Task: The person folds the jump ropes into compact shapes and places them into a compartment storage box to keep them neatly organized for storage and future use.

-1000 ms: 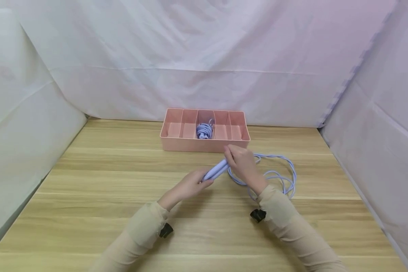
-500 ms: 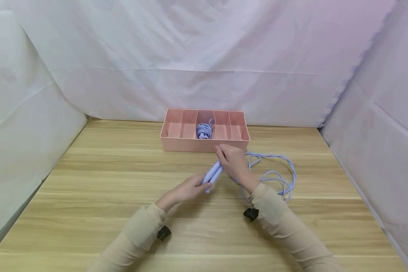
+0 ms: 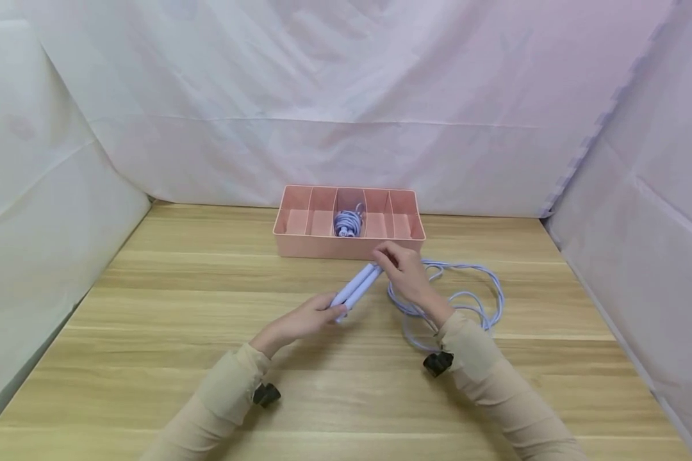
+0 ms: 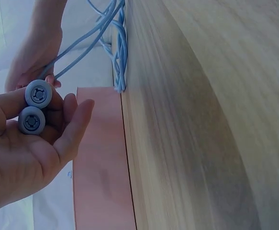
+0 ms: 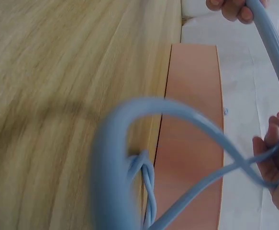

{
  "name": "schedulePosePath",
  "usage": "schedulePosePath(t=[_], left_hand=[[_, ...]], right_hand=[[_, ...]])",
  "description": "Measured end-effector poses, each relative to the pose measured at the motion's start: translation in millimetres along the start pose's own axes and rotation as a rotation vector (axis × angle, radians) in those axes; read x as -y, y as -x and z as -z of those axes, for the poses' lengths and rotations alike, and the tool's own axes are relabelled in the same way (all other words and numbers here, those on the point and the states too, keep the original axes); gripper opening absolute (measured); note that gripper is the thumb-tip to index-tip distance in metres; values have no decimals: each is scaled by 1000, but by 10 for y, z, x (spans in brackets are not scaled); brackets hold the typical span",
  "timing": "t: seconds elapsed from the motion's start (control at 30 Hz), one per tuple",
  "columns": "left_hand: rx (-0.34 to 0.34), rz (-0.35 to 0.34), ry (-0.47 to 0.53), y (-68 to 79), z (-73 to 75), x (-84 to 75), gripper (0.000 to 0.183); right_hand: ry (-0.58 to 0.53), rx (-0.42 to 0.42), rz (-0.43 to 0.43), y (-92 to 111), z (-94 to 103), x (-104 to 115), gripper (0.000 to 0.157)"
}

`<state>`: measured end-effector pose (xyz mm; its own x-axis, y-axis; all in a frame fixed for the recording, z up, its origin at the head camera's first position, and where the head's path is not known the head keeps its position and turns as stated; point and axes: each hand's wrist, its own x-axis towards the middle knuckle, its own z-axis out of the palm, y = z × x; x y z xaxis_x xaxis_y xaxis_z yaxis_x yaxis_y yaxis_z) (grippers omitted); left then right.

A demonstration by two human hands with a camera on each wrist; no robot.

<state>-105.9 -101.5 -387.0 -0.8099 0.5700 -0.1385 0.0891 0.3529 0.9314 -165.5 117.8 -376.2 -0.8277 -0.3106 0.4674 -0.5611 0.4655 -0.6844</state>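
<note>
A light blue jump rope has its two handles (image 3: 353, 289) side by side, slanting up toward the right over the table. My left hand (image 3: 300, 320) grips their lower ends; in the left wrist view the round handle caps (image 4: 38, 94) face the camera. At the upper ends, where the cords come out, my right hand (image 3: 408, 274) holds the rope between curled fingers. The rest of the cord (image 3: 498, 296) lies in loose loops beyond and beneath the right wrist. A blurred bend of cord (image 5: 111, 158) hangs close before the right wrist camera.
Behind the hands a pink divided box (image 3: 305, 246) stands at the table's back. Its middle compartment holds a coiled blue bundle (image 3: 348, 223). White cloth (image 3: 346, 96) hangs at the back and both sides of the wooden table (image 3: 179, 288).
My left hand has drawn down and left with the handles. The right hand moved left, then back right, ending with raised, looser fingers near the handles' upper ends. The loops by the right wrist shifted.
</note>
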Motion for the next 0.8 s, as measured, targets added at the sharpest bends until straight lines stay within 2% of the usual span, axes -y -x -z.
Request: schedulePosePath(t=[0.1,0.2,0.33,0.43,0.63,0.7,0.8], left_hand=[[-2,33,60,31,42,10,22],[4,47,120,65,90,-1,29],[20,24,182,88,152,-7,36],[23,8,225,100,191,8,39],[12,-5,298,132,265,31,36],[7,-11,315,140,282,34,36],[7,-15,359,147,288,28,37]], right_hand=[[-179,53,-87,25,36,-27,18],[-332,68,-160,44,57,-48,20],[-509,69,-232,66,87,-26,25],[-600,91,-293,78,122,-13,26],[-713,151,-497,73,191,-15,14],[-793,177,-534,74,214,-7,13],[-950,260,-555,83,247,-1,20]])
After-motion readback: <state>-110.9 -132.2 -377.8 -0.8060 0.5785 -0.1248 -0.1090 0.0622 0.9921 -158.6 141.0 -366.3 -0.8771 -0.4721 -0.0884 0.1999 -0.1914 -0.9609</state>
